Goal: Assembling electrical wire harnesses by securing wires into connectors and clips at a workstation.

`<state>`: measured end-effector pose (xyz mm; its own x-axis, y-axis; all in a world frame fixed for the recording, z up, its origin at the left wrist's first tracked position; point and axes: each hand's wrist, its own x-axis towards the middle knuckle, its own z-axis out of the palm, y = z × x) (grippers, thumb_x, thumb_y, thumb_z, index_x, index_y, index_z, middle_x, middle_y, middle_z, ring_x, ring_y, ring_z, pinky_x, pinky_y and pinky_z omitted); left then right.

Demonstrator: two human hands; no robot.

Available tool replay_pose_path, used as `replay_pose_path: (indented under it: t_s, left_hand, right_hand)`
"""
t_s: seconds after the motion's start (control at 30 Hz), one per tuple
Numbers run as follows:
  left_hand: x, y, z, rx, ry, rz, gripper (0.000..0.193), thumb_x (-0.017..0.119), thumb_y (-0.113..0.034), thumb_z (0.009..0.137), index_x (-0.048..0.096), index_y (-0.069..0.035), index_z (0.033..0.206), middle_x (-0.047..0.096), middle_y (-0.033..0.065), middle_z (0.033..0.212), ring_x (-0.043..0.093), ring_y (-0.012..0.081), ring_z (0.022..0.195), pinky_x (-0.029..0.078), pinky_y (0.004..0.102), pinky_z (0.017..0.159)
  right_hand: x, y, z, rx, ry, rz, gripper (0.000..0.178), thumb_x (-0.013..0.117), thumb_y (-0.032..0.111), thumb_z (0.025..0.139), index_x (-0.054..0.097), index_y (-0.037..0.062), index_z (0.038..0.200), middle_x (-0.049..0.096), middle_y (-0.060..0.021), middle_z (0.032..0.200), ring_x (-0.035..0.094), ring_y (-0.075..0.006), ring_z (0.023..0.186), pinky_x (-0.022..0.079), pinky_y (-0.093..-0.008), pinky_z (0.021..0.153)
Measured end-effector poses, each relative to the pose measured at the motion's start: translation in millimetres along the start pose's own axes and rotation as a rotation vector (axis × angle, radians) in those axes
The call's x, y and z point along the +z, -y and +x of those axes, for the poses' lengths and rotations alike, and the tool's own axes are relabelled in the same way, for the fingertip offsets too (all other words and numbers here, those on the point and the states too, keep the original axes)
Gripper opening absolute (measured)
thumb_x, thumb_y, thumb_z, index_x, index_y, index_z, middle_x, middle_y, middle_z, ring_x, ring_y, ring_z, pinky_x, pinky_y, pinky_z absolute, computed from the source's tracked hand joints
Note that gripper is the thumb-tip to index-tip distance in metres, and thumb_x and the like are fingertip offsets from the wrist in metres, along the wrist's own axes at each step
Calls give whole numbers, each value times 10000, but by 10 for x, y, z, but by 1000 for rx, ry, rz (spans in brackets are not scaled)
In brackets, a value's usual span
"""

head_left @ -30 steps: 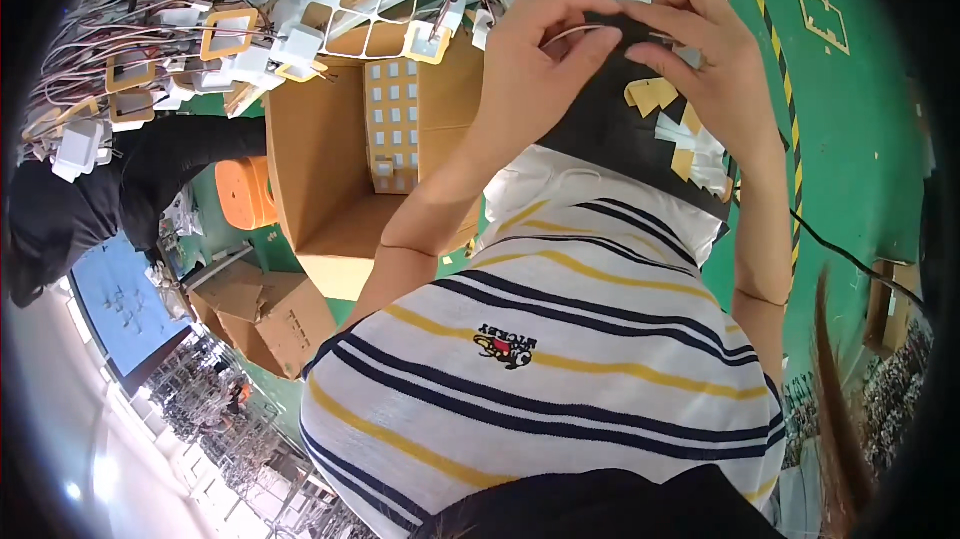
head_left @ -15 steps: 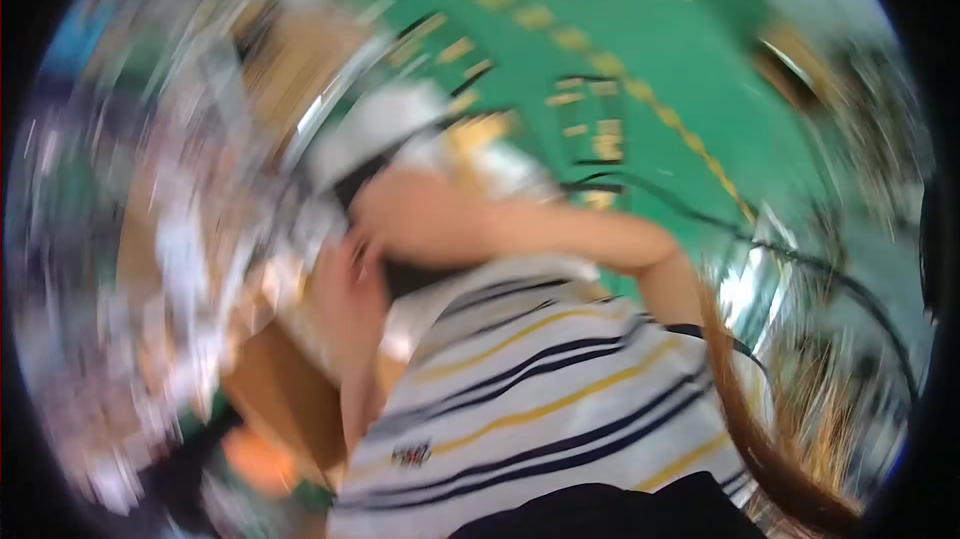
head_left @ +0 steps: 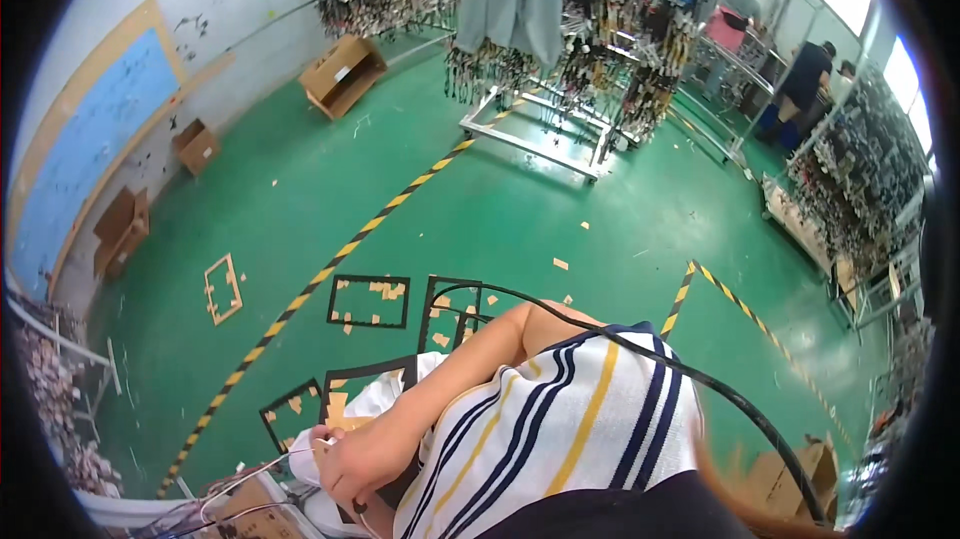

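At the lower left of the frame, one hand [head_left: 352,456], which side I could not tell, pinched a thin white wire [head_left: 262,467] above a cardboard box [head_left: 250,504]. The other stayed hidden. The wire could snag on the box edge if tugged.

White short-sleeved shirt [head_left: 570,419] with navy and yellow stripes, dark trousers [head_left: 620,514], bare forearm [head_left: 450,379]

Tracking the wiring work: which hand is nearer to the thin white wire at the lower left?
Left. The left hand is curled at the end of the thin white wire, fingers apparently pinching it. The right hand is out of view, so its position cannot be told.
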<state>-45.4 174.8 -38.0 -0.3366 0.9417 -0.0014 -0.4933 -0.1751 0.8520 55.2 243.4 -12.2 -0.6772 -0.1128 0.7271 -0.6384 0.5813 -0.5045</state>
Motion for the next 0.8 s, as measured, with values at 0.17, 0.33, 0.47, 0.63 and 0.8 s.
replay_pose_path:
  t_s: [0.17, 0.33, 0.47, 0.63, 0.8]
  left_hand:
    - [-50, 125, 125, -31, 135, 225, 344, 513, -140, 919, 452, 43, 1204, 537, 106, 1123, 531, 189, 1013, 424, 316, 877]
    - [-149, 1, -36, -61, 183, 477, 325, 525, -118, 915, 455, 39, 1191, 536, 98, 1117, 526, 169, 1002, 409, 294, 878]
    - [-86, -163, -57, -162, 114, 613, 388, 549, 19, 839, 454, 54, 1214, 533, 113, 1151, 535, 200, 1041, 419, 309, 894]
    - [-89, -218, -34, 6, 192, 596, 249, 522, -26, 860, 476, 18, 1100, 560, 104, 997, 545, 175, 893, 437, 293, 816]
    - [27, -385, -59, -23, 247, 320, 191, 503, -75, 886, 454, -12, 1060, 519, 91, 827, 523, 162, 779, 477, 324, 738]
  right_hand:
    - [-223, 35, -66, -107, -47, -316, 222, 664, 266, 801, 589, 78, 892, 499, -113, 927, 530, -308, 849, 412, -424, 698]
    - [-364, -48, -20, 704, -372, -161, 373, 689, 333, 784, 562, 44, 982, 522, -129, 965, 570, -321, 848, 464, -402, 701]
    - [-365, -290, -38, 547, -131, -106, 223, 656, 220, 823, 598, 15, 886, 565, -112, 873, 590, -284, 792, 470, -378, 690]
    - [-575, -182, 249, 568, -516, 162, 146, 552, 108, 897, 579, 10, 792, 597, -57, 724, 580, -138, 586, 479, -281, 563]
    - [-722, -125, 288, 535, -671, 555, 153, 531, 131, 927, 576, 14, 840, 598, -23, 724, 572, -78, 597, 479, -222, 553]
